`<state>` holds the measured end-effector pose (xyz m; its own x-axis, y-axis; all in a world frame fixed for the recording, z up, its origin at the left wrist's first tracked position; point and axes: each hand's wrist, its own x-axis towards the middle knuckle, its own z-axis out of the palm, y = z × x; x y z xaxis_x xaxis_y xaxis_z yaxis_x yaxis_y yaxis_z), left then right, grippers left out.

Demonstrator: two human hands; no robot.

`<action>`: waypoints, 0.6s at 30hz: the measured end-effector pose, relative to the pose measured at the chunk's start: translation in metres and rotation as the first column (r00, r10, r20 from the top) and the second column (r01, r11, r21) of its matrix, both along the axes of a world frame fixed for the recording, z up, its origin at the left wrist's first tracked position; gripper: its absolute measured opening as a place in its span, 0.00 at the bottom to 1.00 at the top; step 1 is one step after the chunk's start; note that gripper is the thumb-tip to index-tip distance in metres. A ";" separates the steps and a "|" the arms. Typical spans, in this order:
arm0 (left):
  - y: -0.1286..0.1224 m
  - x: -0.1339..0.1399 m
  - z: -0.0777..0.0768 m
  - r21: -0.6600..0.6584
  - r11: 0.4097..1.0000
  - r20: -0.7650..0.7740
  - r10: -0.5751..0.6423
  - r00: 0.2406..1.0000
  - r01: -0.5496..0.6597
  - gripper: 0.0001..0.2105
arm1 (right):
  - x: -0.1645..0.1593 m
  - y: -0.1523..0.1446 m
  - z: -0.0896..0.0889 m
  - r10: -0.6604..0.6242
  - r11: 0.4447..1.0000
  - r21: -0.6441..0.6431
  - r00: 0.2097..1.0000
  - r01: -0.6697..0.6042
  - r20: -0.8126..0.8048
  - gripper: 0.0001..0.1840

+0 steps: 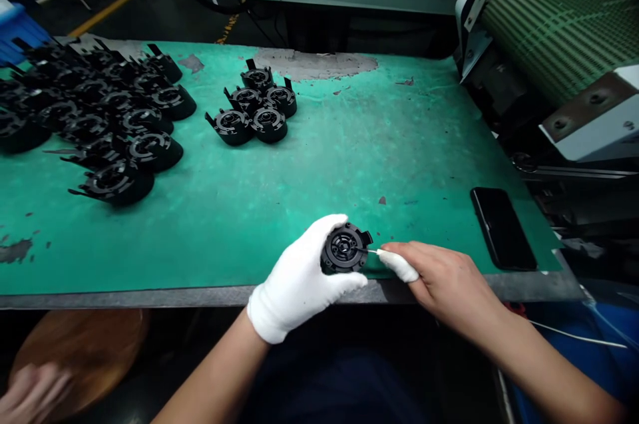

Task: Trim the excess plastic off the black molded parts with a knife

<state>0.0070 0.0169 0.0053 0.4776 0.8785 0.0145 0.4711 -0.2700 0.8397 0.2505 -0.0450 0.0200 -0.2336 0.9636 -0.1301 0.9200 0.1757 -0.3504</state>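
My left hand [304, 274], in a white glove, is closed around a round black plastic part [344, 247] near the front edge of the table. The part's ringed face points up at me, and a small tab sticks out on its right side. My right hand [444, 277] is bare apart from a white cover on what looks like the thumb. Its fingers pinch a thin tool [372, 251] with a slim metal shaft; the handle is hidden in the hand. The tool's tip reaches the face of the part.
Several similar black parts [269, 121] stand grouped mid-table, with a larger cluster [117, 181] at left. A black phone [504, 227] lies at right beside a green conveyor belt [564, 18]. Another person's hand [34, 391] shows over a round wooden stool [104, 351].
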 end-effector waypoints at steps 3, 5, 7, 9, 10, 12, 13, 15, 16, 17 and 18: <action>-0.015 0.006 -0.006 0.038 0.993 0.015 0.115 0.993 -0.115 0.39 | 0.000 -0.012 0.003 -0.013 0.997 -0.073 0.990 0.003 -0.140 0.20; -0.021 0.009 -0.009 0.055 0.984 0.030 0.169 0.985 -0.171 0.37 | -0.003 -0.019 0.005 0.010 0.992 -0.124 0.985 -0.032 -0.175 0.25; -0.024 0.010 -0.010 0.068 0.980 0.036 0.187 0.982 -0.189 0.35 | -0.007 -0.024 0.006 0.030 0.984 -0.167 0.986 -0.058 -0.163 0.30; -0.024 0.011 -0.011 0.076 0.979 0.033 0.185 0.982 -0.187 0.35 | -0.012 -0.026 0.005 0.032 0.979 -0.196 0.989 -0.060 -0.142 0.31; -0.024 0.010 -0.011 0.078 0.979 0.031 0.184 0.982 -0.186 0.36 | -0.014 -0.025 0.005 0.033 0.977 -0.203 0.989 -0.062 -0.142 0.32; -0.024 0.010 -0.011 0.075 0.978 0.021 0.193 0.981 -0.194 0.37 | -0.019 -0.023 0.005 0.043 0.974 -0.214 0.986 -0.077 -0.162 0.31; -0.024 0.010 -0.012 0.071 0.977 0.013 0.199 0.980 -0.200 0.38 | -0.021 -0.021 0.005 0.049 0.971 -0.222 0.983 -0.089 -0.179 0.30; -0.025 0.009 -0.012 0.065 0.976 -0.006 0.210 0.978 -0.210 0.38 | -0.023 -0.017 0.007 0.067 0.966 -0.230 0.974 -0.117 -0.217 0.28; -0.025 0.009 -0.013 0.061 0.976 -0.016 0.211 0.977 -0.209 0.38 | -0.024 -0.015 0.008 0.075 0.964 -0.232 0.969 -0.130 -0.234 0.28; -0.025 0.009 -0.013 0.059 0.977 -0.023 0.209 0.978 -0.207 0.38 | -0.024 -0.014 0.010 0.080 0.963 -0.230 0.966 -0.139 -0.246 0.28; -0.026 0.009 -0.013 0.058 0.977 -0.025 0.207 0.978 -0.205 0.38 | -0.024 -0.014 0.011 0.084 0.962 -0.231 0.965 -0.144 -0.248 0.28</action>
